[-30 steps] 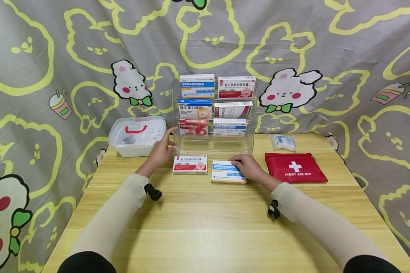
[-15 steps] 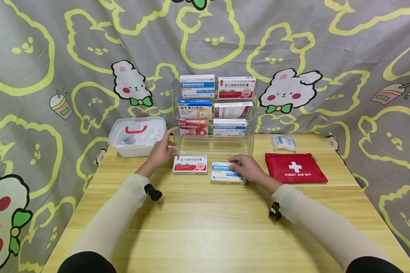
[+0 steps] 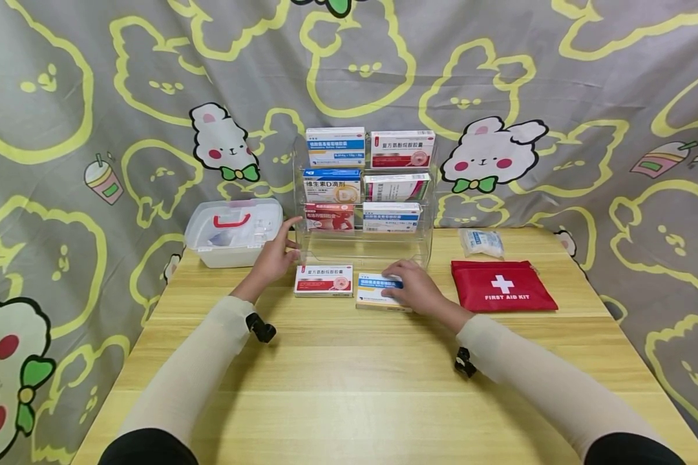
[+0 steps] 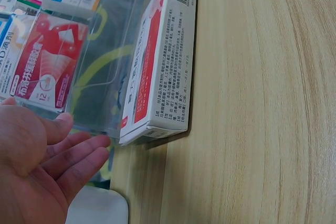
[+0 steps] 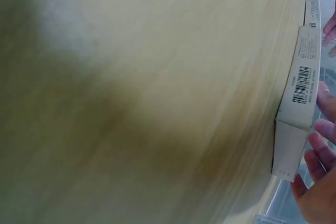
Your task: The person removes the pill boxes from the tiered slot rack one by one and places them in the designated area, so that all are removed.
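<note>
A clear tiered rack (image 3: 363, 250) at the back of the table bears several medicine boxes. My left hand (image 3: 272, 259) is at its left side, fingers loosely extended, index fingertip by the rack's edge; in the left wrist view the palm holds nothing. Before the rack lie a red-and-white medicine box (image 3: 324, 281) and, right of it, a blue-and-white medicine box (image 3: 373, 296). My right hand (image 3: 421, 288) holds the blue-and-white one by its right end, thumb over the top face. In the right wrist view its fingers curl at the box's end (image 5: 290, 148). The two boxes lie nearly in line, a small gap between them.
A white lidded container (image 3: 232, 248) with a red handle stands left of the rack. At the right lie a red first aid pouch (image 3: 503, 294) and a small clear packet (image 3: 481, 243). A patterned curtain (image 3: 360, 64) hangs behind the table.
My right hand has shifted slightly left, bringing the blue-and-white medicine box a little closer to the red-and-white one. My left hand has stayed at the rack's side.
</note>
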`<state>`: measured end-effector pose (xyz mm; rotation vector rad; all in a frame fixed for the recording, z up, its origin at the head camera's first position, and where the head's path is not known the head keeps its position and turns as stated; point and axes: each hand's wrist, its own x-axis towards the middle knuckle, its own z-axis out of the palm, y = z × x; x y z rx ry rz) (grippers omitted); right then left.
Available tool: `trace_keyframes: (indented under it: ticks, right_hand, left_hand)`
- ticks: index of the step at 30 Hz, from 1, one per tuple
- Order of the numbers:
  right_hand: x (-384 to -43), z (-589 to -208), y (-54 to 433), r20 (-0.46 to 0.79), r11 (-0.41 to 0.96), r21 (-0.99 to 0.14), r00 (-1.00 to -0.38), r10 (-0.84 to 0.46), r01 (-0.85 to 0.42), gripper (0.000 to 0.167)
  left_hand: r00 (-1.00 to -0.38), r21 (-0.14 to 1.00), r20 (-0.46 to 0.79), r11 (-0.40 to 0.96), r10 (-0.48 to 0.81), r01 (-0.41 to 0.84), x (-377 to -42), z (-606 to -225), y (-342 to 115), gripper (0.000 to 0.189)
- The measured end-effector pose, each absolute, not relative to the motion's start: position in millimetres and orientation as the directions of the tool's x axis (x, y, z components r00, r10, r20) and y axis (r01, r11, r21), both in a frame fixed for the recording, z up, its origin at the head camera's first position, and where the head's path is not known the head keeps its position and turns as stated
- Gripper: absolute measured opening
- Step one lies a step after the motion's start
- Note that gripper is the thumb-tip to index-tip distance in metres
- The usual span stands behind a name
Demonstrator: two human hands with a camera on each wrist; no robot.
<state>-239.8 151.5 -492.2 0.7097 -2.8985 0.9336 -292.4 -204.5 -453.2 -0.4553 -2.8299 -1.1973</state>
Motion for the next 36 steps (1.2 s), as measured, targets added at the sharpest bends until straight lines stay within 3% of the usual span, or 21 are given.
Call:
trace_keyframes:
  ticks: [11, 36]
  right_hand:
    - [-247, -490, 140, 0.200, 0.763, -0.434, -0.877, -0.437, -0.479, 0.030]
    - [-258, -486, 135, 0.137, 0.761, -0.452, -0.879, -0.457, -0.465, 0.031]
  left_hand:
    - [-0.955, 0.689, 0.152, 0.666, 0.253, 0.286, -292, -453, -205, 0.084]
    - [-0.955, 0.684, 0.153, 0.670, 0.256, 0.289, -292, -453, -203, 0.084]
